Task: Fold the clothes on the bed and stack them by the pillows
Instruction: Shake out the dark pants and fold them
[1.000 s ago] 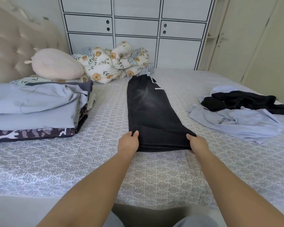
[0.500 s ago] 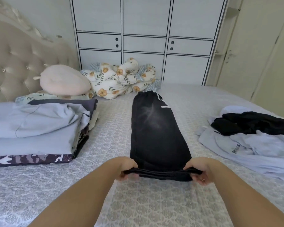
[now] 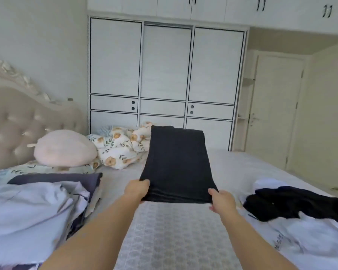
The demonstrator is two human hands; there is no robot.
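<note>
Her left hand [image 3: 138,190] and right hand [image 3: 221,200] each clamp a near corner of the black trousers [image 3: 177,166], raised off the bed [image 3: 176,236]; carrying those corners evenly forward should give a square fold. Left of the grip sits the folded stack [image 3: 37,207], right of it unfolded clothes [image 3: 293,211], beyond it a white wardrobe [image 3: 166,75].

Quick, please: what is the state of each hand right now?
Left hand: closed, gripping the near left corner of the black trousers.
Right hand: closed, gripping the near right corner of the same trousers.
</note>
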